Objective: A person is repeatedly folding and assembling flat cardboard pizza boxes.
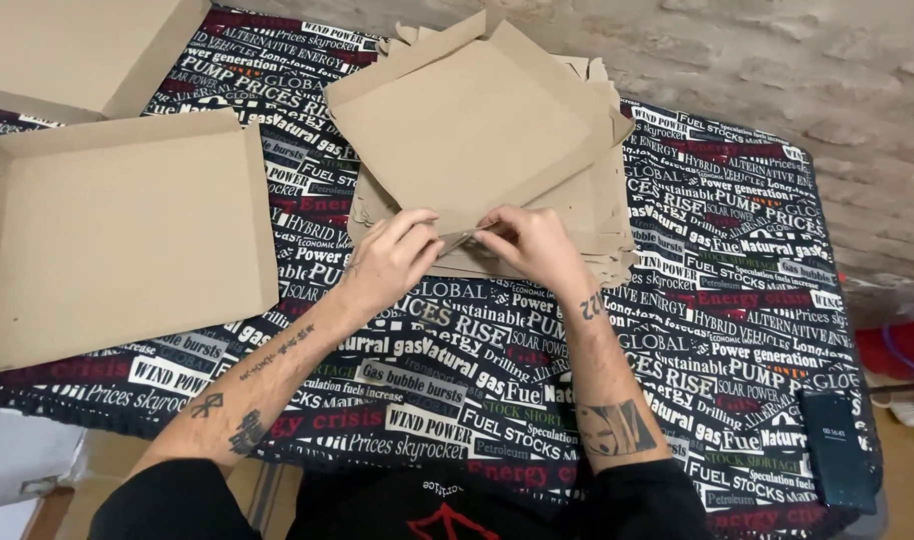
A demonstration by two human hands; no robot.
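Observation:
A flat brown cardboard box blank (467, 130) lies on top of a stack of similar cardboard blanks (602, 220) at the far middle of the table. My left hand (395, 255) pinches the near corner of the top blank from the left. Right beside it, my right hand (529, 243) grips the same corner, fingers curled over a folded flap. The two hands almost touch. The blank's side flaps are partly raised.
An assembled open cardboard box (127, 235) sits at the left, with another box (77, 50) behind it. The table carries a dark cloth printed with text (477, 370). A dark phone (839, 450) lies at the near right corner. A brick wall (777, 60) runs behind.

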